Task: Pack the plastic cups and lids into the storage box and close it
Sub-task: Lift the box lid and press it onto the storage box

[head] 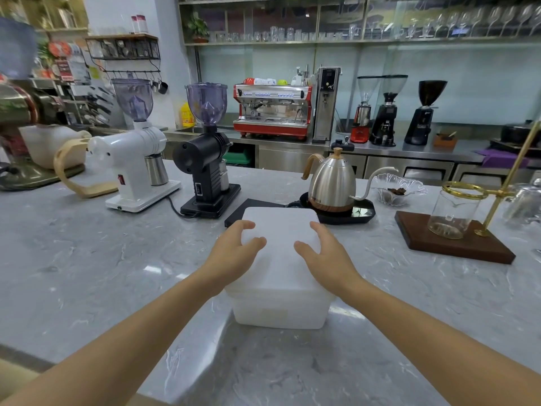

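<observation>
A white translucent storage box (281, 310) stands on the grey marble counter straight in front of me. Its white lid (279, 230) lies flat on top and covers the opening. My left hand (234, 253) rests on the lid's left edge, fingers spread and slightly bent over the rim. On the lid's right edge lies my right hand (323, 254), fingers likewise spread. Whether either hand presses down I cannot tell. No cups or lids show anywhere; the box's contents are hidden behind its cloudy walls.
Behind the box sit a black scale tray (234, 219) and a steel gooseneck kettle (332, 183). A white grinder (131, 159) and a black grinder (209, 168) stand at the left. A wooden base with a glass beaker (452, 221) is at the right.
</observation>
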`<state>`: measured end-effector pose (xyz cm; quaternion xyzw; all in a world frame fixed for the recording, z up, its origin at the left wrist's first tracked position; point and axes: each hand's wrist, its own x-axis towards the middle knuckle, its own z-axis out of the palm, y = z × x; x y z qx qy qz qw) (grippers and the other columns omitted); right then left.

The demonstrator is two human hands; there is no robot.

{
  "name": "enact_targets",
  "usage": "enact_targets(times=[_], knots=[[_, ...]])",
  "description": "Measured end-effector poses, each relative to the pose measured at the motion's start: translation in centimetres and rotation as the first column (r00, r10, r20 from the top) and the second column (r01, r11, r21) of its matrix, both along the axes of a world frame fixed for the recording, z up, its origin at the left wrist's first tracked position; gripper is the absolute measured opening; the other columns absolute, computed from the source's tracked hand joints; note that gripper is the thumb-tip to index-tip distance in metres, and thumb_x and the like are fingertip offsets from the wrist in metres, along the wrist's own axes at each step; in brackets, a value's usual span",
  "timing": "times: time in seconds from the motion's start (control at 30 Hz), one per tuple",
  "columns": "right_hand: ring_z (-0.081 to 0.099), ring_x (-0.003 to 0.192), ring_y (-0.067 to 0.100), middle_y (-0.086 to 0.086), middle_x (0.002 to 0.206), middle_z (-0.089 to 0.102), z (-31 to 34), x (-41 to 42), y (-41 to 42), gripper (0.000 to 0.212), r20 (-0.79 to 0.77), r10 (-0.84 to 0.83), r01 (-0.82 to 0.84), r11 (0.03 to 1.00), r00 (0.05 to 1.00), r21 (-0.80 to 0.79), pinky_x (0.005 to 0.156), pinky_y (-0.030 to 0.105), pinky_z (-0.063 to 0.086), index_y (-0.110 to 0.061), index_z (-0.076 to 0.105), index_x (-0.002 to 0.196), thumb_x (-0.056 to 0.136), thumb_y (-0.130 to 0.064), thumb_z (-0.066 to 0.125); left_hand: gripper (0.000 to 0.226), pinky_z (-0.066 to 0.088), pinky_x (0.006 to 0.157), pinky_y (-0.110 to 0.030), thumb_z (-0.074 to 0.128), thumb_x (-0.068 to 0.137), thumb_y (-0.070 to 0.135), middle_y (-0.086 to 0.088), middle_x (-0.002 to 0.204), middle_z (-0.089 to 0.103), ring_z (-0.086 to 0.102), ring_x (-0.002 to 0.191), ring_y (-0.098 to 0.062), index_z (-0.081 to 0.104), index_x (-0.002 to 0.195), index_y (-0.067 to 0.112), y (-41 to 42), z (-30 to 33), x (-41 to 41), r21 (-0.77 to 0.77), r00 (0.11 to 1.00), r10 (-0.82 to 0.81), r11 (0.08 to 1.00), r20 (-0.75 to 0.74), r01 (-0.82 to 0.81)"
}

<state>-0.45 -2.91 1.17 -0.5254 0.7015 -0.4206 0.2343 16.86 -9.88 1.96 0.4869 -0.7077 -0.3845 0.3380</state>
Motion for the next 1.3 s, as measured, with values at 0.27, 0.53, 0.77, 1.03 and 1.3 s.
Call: enact_targets(times=[0.27,0.53,0.77,1.03,1.3], knots=[[0.026,0.151,0.014,-0.006,0.163,0.03,0.3,0.2,0.7,0.064,0.038,-0.006,0.008,0.998,0.999,-0.066,0.115,0.028,0.026,-0.02,0.027,0.157,0.1,-0.027,0.056,0.047,0.035,0.089,-0.026,0.057,0.096,0.032,0.008,0.141,0.045,0.045,0.111,-0.01,0.046,0.141,0.024,0.3,0.1,-0.1,-0.011,1.0,-0.002,1.0,-0.002,0.002],[0.031,0.148,0.013,-0.007,0.16,0.036,0.5,0.1,1.2,0.059,0.025,-0.003,0.006,0.992,1.0,-0.128,0.11,0.023,0.026,-0.02,0.033,0.154,0.1,-0.023,0.056,0.047,0.036,0.093,-0.027,0.056,0.097,0.033,0.007,0.147,0.045,0.046,0.119,-0.013,0.046,0.142,0.024,0.5,0.2,-0.2,-0.035,1.0,-0.01,0.999,0.004,0.011],[0.025,0.151,0.012,-0.007,0.163,0.031,-0.5,0.1,1.2,0.059,-0.042,0.018,-0.023,0.994,0.999,-0.108,0.114,0.023,0.022,-0.02,0.031,0.155,0.101,-0.023,0.053,0.047,0.034,0.097,-0.026,0.057,0.097,0.03,0.006,0.148,0.045,0.044,0.131,-0.015,0.045,0.141,0.02,0.4,-0.9,-0.2,-0.066,0.999,-0.011,0.998,0.05,0.014],[-0.012,0.156,0.018,0.003,0.17,-0.012,-0.8,-0.8,0.2,0.073,-0.331,0.155,-0.078,0.969,0.931,0.233,0.128,0.038,0.002,-0.011,0.003,0.161,0.104,-0.038,0.04,0.067,0.006,0.124,-0.035,0.039,0.103,0.039,0.0,0.168,-0.006,-0.003,0.154,-0.015,0.011,0.158,0.011,-0.8,-1.5,-0.3,-0.101,0.869,-0.126,0.975,0.479,0.197],[0.047,0.116,0.025,0.007,0.12,0.052,0.8,-1.2,-1.5,0.041,-0.681,0.033,0.06,0.992,0.732,0.113,0.108,0.035,0.032,-0.008,0.057,0.119,0.102,-0.041,0.039,0.045,0.034,0.101,-0.036,0.04,0.097,0.05,-0.004,0.111,0.057,0.049,0.111,-0.026,0.058,0.108,0.01,-2.0,-0.8,-1.4,-0.434,0.757,0.136,0.877,0.639,0.209]])
